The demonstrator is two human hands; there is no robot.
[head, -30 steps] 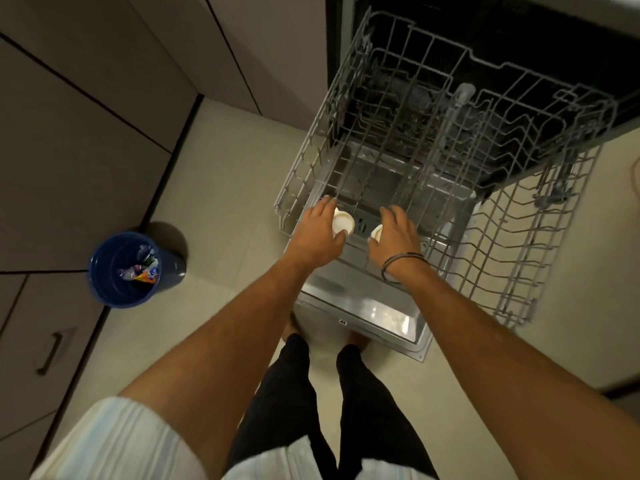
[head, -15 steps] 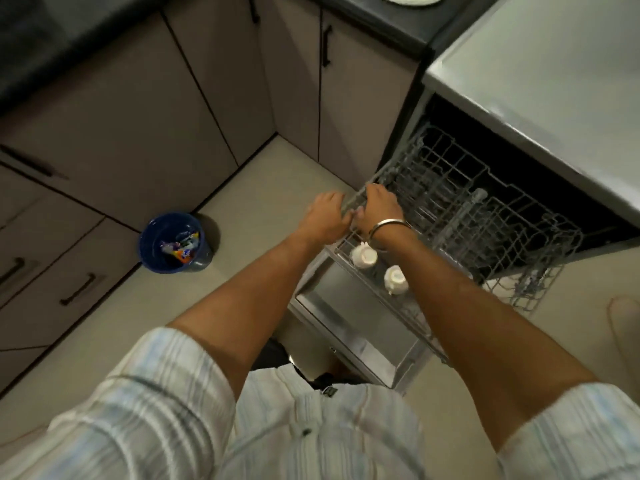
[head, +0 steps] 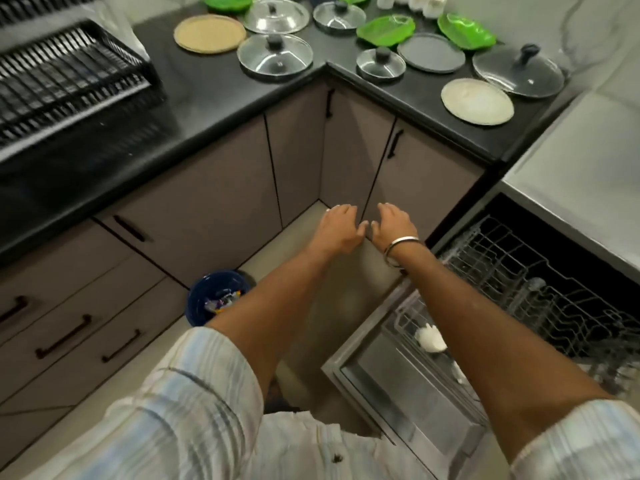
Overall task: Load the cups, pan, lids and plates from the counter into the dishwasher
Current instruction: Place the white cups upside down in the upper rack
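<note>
My left hand (head: pixel 337 228) and my right hand (head: pixel 393 225) hang side by side in front of the corner cabinet, fingers loosely spread, both holding nothing. The dishwasher rack (head: pixel 519 289) is pulled out at the right, with a white cup (head: pixel 430 338) upside down near its front edge; a second cup shows only as a sliver past my right forearm. On the black counter (head: pixel 214 91) lie several glass lids, such as one near the corner (head: pixel 275 57), plus a tan plate (head: pixel 209 33), a pale plate (head: pixel 477 102), a grey plate (head: pixel 431 52) and green plates (head: pixel 386 29).
A black dish rack (head: pixel 69 81) stands on the counter at the left. A blue waste bin (head: pixel 216 296) sits on the floor by the drawers. The open dishwasher door (head: pixel 415 393) juts out at lower right.
Both hands let go of the cups in the rack and rose away to the left, toward the counter corner. My view lifted from the rack to the counter.
</note>
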